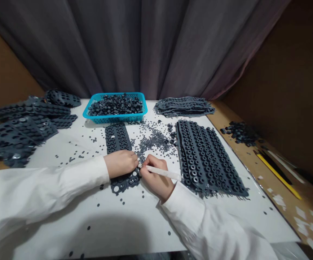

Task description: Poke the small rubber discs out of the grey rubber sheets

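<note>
A dark grey rubber strip (117, 139) with rows of round ring-shaped parts lies lengthwise in front of me on the white table. Across its middle rests my left hand (122, 163), fingers curled down at its right edge and hiding part of it. My right hand (156, 178) is closed in a pen grip on a slim white stick-like tool (166, 173). The tool's tip meets the strip beside my left fingertips, and what it touches there is too small to make out. Small white discs (116, 189) show on the strip's near end and one farther up.
Behind the strip stands a blue basket (87, 115) of small black parts. Stacked ringed sheets (207, 159) lie to the right, punched sheets (185, 106) behind them, more sheets (23, 126) at left. Tiny grey discs (156, 139) are scattered about. A yellow tool (279, 176) lies far right.
</note>
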Available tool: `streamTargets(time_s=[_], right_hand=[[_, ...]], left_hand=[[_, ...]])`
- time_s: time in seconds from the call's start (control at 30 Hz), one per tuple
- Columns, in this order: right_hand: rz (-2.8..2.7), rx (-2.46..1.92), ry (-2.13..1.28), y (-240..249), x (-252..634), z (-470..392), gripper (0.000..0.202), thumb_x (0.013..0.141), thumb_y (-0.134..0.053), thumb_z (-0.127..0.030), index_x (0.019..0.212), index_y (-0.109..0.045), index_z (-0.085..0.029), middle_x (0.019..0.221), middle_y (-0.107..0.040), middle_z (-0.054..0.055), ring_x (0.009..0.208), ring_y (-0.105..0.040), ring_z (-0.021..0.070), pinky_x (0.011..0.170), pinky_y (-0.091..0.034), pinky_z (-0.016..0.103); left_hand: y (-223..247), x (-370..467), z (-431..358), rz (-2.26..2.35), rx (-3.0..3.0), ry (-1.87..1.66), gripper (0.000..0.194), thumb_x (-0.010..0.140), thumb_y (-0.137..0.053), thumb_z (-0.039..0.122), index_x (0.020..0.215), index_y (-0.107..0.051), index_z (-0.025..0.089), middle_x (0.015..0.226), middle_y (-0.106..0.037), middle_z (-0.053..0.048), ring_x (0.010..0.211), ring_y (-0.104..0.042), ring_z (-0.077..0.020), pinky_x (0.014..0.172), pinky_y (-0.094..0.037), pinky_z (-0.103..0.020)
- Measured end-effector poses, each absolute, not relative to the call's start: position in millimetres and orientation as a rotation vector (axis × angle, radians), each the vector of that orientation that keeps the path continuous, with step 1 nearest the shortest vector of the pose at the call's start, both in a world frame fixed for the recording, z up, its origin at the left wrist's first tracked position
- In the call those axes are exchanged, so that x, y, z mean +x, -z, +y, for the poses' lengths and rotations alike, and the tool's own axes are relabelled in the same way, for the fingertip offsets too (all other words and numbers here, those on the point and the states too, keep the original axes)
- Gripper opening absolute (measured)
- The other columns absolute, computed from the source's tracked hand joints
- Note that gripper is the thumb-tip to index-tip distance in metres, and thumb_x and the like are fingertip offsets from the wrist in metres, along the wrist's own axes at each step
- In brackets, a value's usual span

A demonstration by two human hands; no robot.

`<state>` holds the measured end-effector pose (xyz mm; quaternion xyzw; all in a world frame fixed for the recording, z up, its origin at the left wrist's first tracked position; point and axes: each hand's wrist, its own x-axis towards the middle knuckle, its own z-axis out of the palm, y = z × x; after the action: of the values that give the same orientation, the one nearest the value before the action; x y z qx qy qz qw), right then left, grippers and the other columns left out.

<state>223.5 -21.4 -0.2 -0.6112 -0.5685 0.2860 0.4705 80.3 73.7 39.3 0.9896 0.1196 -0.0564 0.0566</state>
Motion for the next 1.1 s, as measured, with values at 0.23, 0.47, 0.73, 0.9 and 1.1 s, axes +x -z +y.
streamTargets(time_s=[0.23,0.47,0.73,0.9,1.1], right_hand=[[-1.312,-1.466,-0.786,5,225,-21,0.008,0.069,-0.052,-0.016,0.062,-0.053,-0.019,0.055,-0.055,-0.004,0.052,-0.048,0.0107,0.051,-0.035,0.021],[-1.180,-1.477,-0.805,4,226,-8,0.007,0.072,-0.053,-0.020,0.065,-0.052,-0.019,0.059,-0.055,-0.003,0.058,-0.051,0.0124,0.055,-0.036,0.022],[-1.261,-1.492,-0.777,4,221,-1,0.008,0.068,-0.053,-0.018,0.061,-0.050,-0.019,0.055,-0.052,-0.005,0.054,-0.046,0.0111,0.054,-0.034,0.021],[-1.281,-1.497,-0.727,3,222,-3,0.009,0.067,-0.052,-0.017,0.059,-0.049,-0.019,0.052,-0.049,-0.006,0.052,-0.044,0.0107,0.053,-0.032,0.021],[-1.311,-1.510,-0.684,0,220,-3,0.012,0.066,-0.051,-0.016,0.056,-0.046,-0.019,0.049,-0.045,-0.006,0.049,-0.042,0.0099,0.051,-0.030,0.021]], left_hand=[[-40,30,115,1.138,1.586,-0.649,0.023,0.078,-0.058,0.038,0.085,-0.058,0.016,0.077,-0.066,-0.005,0.070,-0.064,-0.0165,0.067,-0.053,-0.029],[-42,39,105,1.011,1.339,-0.478,0.016,0.065,-0.046,0.027,0.076,-0.053,0.017,0.075,-0.063,-0.008,0.067,-0.061,-0.0176,0.061,-0.052,-0.033],[-34,64,97,0.620,2.554,-0.186,0.016,0.068,-0.057,0.019,0.083,-0.064,0.015,0.075,-0.056,-0.003,0.067,-0.053,-0.0139,0.065,-0.044,-0.025],[-37,74,99,0.554,2.796,0.097,0.016,0.072,-0.059,0.017,0.086,-0.066,0.015,0.080,-0.059,-0.006,0.078,-0.059,-0.0190,0.069,-0.046,-0.026],[-46,86,87,0.607,2.981,0.278,0.007,0.074,-0.058,0.012,0.078,-0.065,0.014,0.079,-0.063,-0.008,0.082,-0.061,-0.0228,0.070,-0.046,-0.029]])
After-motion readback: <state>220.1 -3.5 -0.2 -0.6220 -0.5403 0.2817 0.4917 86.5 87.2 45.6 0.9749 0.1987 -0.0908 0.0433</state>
